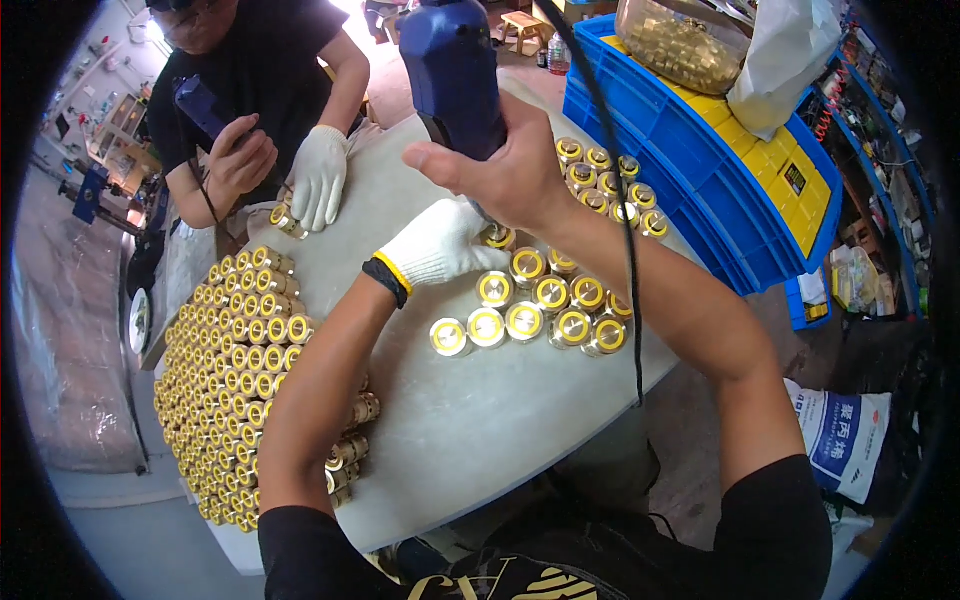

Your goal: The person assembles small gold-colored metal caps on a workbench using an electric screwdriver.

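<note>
My bare right hand (515, 165) is wrapped round a dark blue corded power tool (455, 75), held upright over the table. Just beneath it, my left hand (440, 243) wears a white knit glove with a yellow-edged dark cuff. Its thumb and fingers close about a short brass-coloured cylinder (498, 237) with a yellow ring on top; the tool's tip and part of the fingers are hidden behind my right hand. Close by on the right stand several similar cylinders (524, 321), upright in loose rows.
A big stack of cylinders (230, 370) lies on the table's (430, 420) left. Across from me a person (250, 90) holds a similar tool and a cylinder. A blue crate (660, 150) with a yellow top stands at the right. A black cable (625, 220) hangs past my right forearm.
</note>
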The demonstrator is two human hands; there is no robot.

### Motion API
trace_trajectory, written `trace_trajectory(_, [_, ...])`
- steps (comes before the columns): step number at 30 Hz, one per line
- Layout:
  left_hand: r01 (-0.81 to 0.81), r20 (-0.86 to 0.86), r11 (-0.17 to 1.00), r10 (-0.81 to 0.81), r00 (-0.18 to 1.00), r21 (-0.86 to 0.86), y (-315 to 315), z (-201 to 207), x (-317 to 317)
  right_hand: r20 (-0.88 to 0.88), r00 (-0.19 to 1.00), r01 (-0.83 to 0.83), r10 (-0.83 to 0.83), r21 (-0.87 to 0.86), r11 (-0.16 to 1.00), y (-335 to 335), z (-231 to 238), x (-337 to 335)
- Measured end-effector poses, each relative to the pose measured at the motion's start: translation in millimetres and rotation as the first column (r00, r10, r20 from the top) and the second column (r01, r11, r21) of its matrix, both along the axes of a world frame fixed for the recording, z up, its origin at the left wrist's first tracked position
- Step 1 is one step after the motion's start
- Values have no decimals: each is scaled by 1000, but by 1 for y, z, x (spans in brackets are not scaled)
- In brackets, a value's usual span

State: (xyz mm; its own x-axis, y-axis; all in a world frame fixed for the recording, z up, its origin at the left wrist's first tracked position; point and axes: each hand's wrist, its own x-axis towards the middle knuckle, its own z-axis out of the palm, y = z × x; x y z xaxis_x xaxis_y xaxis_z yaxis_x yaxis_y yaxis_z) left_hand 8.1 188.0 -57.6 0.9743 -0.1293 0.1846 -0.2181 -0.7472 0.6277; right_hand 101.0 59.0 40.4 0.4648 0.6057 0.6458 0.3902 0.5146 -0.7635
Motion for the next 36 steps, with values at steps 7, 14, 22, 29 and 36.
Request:
trace_trajectory(7, [21, -21, 1000, -20, 1000, 13, -2, 15, 4, -108, 994, 6, -11, -50, 999, 0, -8, 6])
trace_trajectory(14, [-35, -40, 988, 42, 998, 153, -7, 19, 2, -241, 969, -65, 54, -36, 997, -5, -10, 8])
trace_trajectory(22, [-64, -16, 994, 66, 998, 89, -9, 12, 0, -124, 987, 92, -98, -57, 994, 3, -13, 0])
trace_trajectory(29, [-63, 83, 998, 65, 994, -23, -4, -6, 1, -222, 930, 303, -294, 8, 953, 7, -14, -18])
trace_trajectory(36, [15, -209, 1000, -10, 978, 22, -11, 38, -13, -436, 888, 208, -145, 100, 973, -22, 9, 39])
